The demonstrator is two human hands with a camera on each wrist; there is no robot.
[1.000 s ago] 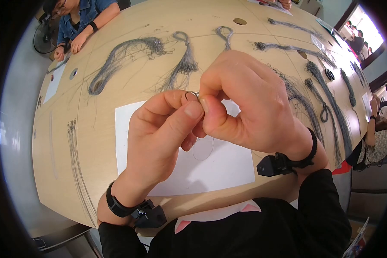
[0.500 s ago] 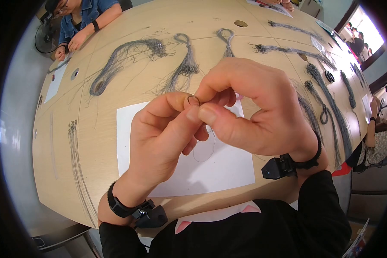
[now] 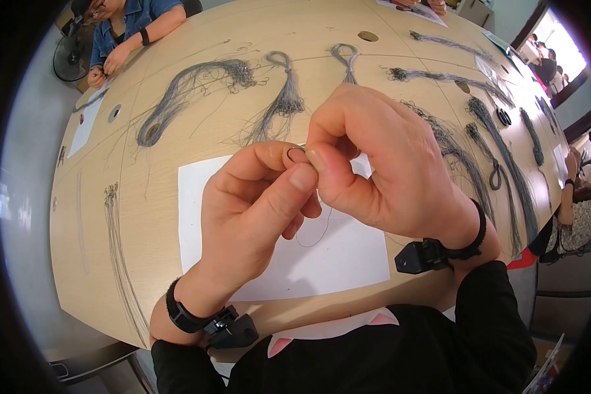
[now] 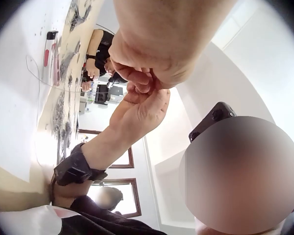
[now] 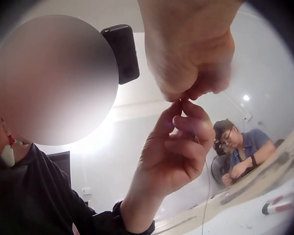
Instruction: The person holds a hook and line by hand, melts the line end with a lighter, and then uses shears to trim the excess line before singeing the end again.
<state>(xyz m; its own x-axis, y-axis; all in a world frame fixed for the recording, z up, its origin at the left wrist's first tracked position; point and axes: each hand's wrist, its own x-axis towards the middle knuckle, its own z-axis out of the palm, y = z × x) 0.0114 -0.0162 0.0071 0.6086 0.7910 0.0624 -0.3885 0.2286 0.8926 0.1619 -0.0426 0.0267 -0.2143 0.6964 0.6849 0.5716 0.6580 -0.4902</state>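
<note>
My left hand (image 3: 249, 210) pinches a small dark curved hook (image 3: 295, 155) between thumb and forefinger, above a white sheet of paper (image 3: 269, 269). Against its fingertips, my right hand (image 3: 387, 157) has its thumb and forefinger pressed together at the hook's end, its other fingers curled. A thin line (image 3: 327, 230) hangs in a loop below the hands; in the left wrist view the line (image 4: 38, 105) runs across the paper. What lies between the right fingertips is too small to tell. The right wrist view shows the fingertips of the left hand (image 5: 171, 156) and right hand (image 5: 191, 63) meeting.
Bundles of grey line lie beyond the hands, among them a looped one (image 3: 285, 98) and a long curved one (image 3: 171, 98). Thin strands (image 3: 117, 243) lie at the left, more bundles (image 3: 505, 157) at the right. Another person (image 3: 131, 29) sits at the far left.
The right hand's thumb and forefinger shifted over the hook and then came back together beside it. The left hand has moved slightly right, still pinching the hook.
</note>
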